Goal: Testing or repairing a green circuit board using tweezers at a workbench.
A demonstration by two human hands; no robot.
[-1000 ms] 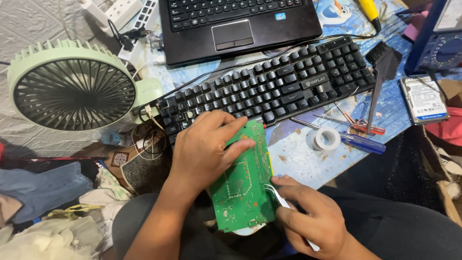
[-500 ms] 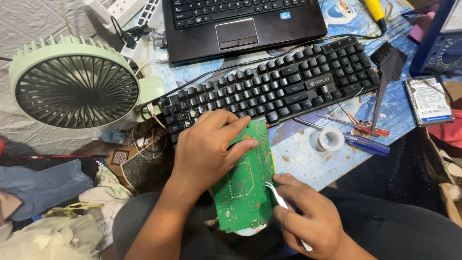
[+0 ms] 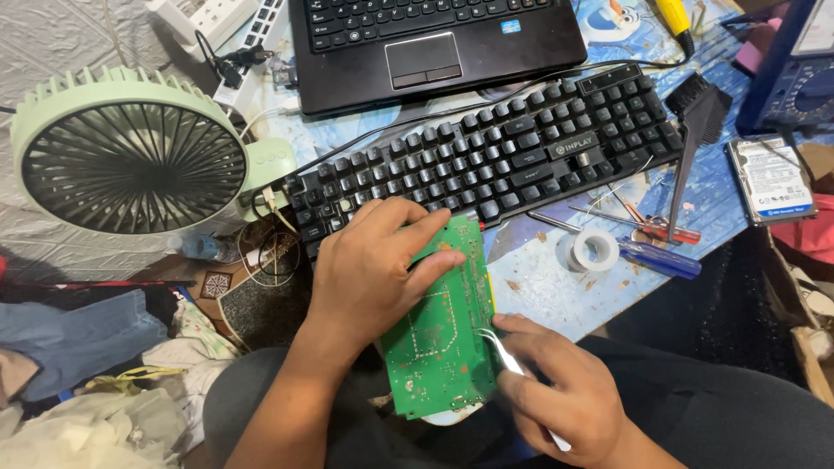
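A green circuit board [image 3: 439, 343] rests tilted over my lap, just below the table's front edge. My left hand [image 3: 373, 269] grips its upper left part, fingers spread across the top. In my right hand [image 3: 565, 395] is a pair of slim metal tweezers [image 3: 504, 352], pinched between thumb and fingers. The tweezer tips touch the board's right edge. A white piece shows under the board's lower end.
A black keyboard [image 3: 486, 152] lies across the table with a black laptop [image 3: 434, 43] behind it. A pale green fan [image 3: 130, 156] stands at left. A tape roll [image 3: 591, 250], screwdrivers [image 3: 647, 256], a brush [image 3: 695, 130] and a hard drive [image 3: 771, 178] lie at right.
The view has shifted slightly. Both hands stay on the board and tweezers; the tweezer tips have edged a little along the board's right edge.
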